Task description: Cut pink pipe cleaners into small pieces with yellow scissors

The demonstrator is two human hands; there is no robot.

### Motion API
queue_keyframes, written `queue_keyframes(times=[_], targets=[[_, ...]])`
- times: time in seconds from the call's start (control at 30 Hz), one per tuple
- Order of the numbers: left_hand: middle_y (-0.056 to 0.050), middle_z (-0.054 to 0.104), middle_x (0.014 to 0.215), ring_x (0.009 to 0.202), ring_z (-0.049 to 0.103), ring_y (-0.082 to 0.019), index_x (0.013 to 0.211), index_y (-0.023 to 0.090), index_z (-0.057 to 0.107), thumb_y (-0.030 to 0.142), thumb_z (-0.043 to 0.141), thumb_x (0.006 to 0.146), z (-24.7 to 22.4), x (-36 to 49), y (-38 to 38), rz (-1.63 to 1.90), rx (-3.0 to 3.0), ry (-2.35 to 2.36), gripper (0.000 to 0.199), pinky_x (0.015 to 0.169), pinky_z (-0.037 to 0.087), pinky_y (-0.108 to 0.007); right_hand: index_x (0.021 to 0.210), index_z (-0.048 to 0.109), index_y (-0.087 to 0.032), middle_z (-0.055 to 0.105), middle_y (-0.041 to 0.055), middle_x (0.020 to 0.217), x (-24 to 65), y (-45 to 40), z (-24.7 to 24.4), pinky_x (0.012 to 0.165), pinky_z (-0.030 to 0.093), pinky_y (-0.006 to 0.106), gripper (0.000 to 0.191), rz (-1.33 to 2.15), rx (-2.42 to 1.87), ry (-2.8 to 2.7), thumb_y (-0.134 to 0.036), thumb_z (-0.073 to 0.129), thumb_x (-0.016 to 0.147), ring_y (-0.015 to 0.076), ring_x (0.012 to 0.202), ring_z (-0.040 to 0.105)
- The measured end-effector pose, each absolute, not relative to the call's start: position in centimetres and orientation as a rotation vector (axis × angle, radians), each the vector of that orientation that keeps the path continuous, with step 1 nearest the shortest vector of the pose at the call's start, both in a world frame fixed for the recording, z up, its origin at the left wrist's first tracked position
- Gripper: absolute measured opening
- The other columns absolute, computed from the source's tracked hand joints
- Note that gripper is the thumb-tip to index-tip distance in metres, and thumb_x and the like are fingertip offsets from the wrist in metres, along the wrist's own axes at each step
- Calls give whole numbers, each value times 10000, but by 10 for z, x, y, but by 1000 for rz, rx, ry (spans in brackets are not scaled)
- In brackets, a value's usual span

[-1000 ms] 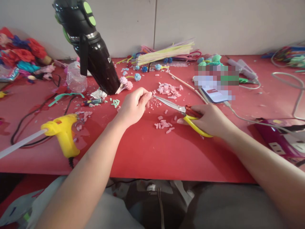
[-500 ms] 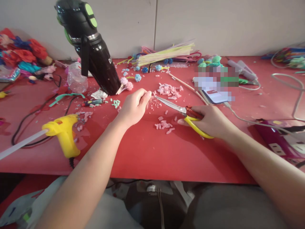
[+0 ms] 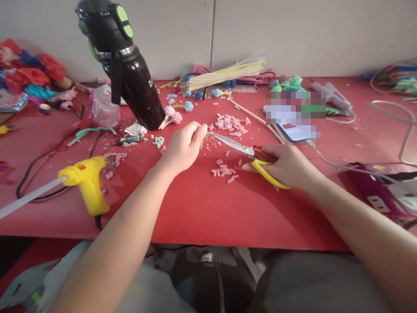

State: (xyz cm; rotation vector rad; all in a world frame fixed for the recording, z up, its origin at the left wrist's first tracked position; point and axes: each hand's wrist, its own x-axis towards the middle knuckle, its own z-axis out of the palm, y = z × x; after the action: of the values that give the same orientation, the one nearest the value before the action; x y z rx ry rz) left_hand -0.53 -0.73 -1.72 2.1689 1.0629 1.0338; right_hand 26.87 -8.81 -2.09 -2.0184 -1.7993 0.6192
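My right hand (image 3: 288, 167) grips a pair of scissors (image 3: 234, 144) with one red and one yellow handle. The blades point left, and their tips reach the fingertips of my left hand (image 3: 187, 145). That hand is closed in a pinch above the table; something small and pinkish may stick out at the fingertips, too small to make out. Just behind the blades lies a heap of short pink pieces (image 3: 231, 124). A second, smaller group of pink pieces (image 3: 224, 169) lies in front of them. Fine pink crumbs are scattered between the two.
A black bottle (image 3: 140, 87) stands behind my left hand, beside pink fuzzy balls (image 3: 172, 115). A yellow glue gun (image 3: 87, 180) lies at left. Pale yellow stems (image 3: 228, 74) lie along the wall. Right are a phone (image 3: 289, 126) with its cable and a purple power strip (image 3: 368, 187).
Almost everything stays in place. The scissors in my right hand have shifted very slightly, while my left hand keeps its pinch at the blade tips.
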Motion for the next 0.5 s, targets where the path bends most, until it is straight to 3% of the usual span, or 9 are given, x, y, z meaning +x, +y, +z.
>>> queue_keyframes(times=[0.5], targets=[[14,545,675,625,526,-154,769,240,457,345,462,1176,-15,-4,-8,1008,2196,1121,421,643,407,-323,637,356,-263,299,-40,608,269,-90,-21,543,273,324,805,583,-1994,-1828,-994,693,632,139,610,291]])
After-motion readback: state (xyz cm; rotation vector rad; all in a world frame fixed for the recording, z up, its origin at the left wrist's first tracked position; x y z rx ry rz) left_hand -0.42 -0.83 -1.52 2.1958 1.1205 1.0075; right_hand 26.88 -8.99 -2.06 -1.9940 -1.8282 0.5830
